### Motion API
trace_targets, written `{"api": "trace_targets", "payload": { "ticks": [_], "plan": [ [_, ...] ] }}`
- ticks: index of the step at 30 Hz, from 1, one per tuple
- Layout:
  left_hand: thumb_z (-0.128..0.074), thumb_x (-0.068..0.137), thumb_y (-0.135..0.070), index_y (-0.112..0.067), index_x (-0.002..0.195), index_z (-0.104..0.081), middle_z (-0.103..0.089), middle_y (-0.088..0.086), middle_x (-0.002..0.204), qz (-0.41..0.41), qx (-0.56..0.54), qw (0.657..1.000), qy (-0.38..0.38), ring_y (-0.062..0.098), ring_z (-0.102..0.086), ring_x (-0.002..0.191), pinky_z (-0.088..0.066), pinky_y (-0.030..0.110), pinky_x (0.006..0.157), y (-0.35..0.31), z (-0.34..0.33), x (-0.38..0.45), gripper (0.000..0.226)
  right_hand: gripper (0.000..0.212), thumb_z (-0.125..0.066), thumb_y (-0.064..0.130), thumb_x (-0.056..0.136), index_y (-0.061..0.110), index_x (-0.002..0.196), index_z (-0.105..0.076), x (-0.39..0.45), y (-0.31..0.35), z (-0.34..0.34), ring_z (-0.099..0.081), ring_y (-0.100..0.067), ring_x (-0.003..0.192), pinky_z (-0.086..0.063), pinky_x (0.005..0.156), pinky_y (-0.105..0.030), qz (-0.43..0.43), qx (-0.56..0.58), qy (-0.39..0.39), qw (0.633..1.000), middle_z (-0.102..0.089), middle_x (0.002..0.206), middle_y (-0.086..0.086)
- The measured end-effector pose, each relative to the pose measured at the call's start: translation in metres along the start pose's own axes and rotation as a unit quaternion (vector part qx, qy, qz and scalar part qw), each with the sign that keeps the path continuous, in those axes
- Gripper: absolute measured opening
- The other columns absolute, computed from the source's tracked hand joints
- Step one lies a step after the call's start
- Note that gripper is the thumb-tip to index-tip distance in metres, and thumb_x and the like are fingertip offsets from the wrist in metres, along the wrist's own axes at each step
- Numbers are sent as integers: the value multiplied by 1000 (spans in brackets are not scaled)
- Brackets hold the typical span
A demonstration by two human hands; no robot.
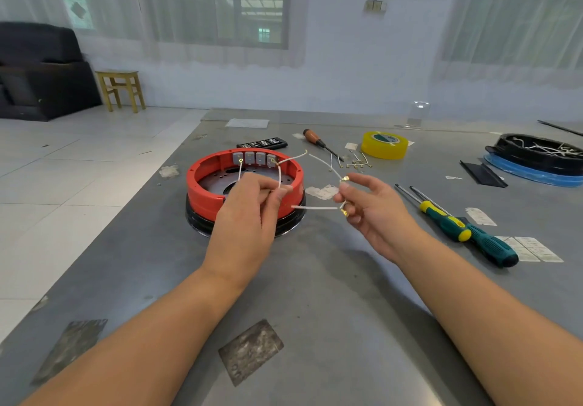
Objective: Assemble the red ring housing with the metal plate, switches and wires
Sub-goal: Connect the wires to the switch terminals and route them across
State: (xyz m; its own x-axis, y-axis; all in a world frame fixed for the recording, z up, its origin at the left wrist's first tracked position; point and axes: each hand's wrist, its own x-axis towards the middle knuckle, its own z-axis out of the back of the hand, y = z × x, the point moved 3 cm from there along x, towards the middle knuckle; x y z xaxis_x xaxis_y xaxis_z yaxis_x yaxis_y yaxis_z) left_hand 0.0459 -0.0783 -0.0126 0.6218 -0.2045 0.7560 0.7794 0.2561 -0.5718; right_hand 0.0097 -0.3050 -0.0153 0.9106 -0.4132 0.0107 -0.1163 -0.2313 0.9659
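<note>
The red ring housing sits on a black base on the grey table, with the perforated metal plate inside it. Several grey switches line its far inner wall. My left hand hovers in front of the ring and pinches white wires with gold ring terminals that stick upward. My right hand is to the right and pinches other white wires by their gold terminals; one wire points left toward my left hand, another arcs up and away.
A yellow tape roll, a wooden-handled screwdriver and loose gold-ended wires lie behind. Two green-and-yellow screwdrivers lie right. A black tray on a blue lid holds more wires. A black bit case lies behind the ring.
</note>
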Motion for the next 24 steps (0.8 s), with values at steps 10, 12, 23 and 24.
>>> {"api": "trace_targets", "payload": {
  "ticks": [10,12,23,24],
  "plan": [
    [-73,97,-30,-21,88,-68,-62,-11,90,-4,171,979,-109,19,-49,105,-22,29,86,26,20,13,14,32,-82,12,80,18,109,-71,70,42,-49,-46,-11,69,-31,54,-24,45,-218,-77,972,-73,90,3],
    [-72,97,-31,-23,87,-65,-65,-9,92,20,172,977,-124,20,-47,106,-22,30,85,33,23,14,15,26,-81,10,82,19,103,-71,86,46,-68,-50,-11,67,-34,53,-23,57,-241,-71,966,-70,87,2],
    [-77,94,-33,-26,77,-60,-64,-14,86,149,141,970,-130,17,-48,108,-20,31,87,54,20,15,25,27,-64,35,96,22,119,-66,73,0,-88,-61,-11,105,-48,95,-30,211,-390,-81,893,-62,119,10],
    [-76,94,-33,-26,77,-60,-64,-13,86,151,141,970,-132,17,-48,108,-19,30,87,54,19,16,25,33,-62,39,98,21,125,-62,68,-8,-84,-58,-12,111,-46,99,-31,212,-382,-91,895,-58,127,6]
  ]
}}
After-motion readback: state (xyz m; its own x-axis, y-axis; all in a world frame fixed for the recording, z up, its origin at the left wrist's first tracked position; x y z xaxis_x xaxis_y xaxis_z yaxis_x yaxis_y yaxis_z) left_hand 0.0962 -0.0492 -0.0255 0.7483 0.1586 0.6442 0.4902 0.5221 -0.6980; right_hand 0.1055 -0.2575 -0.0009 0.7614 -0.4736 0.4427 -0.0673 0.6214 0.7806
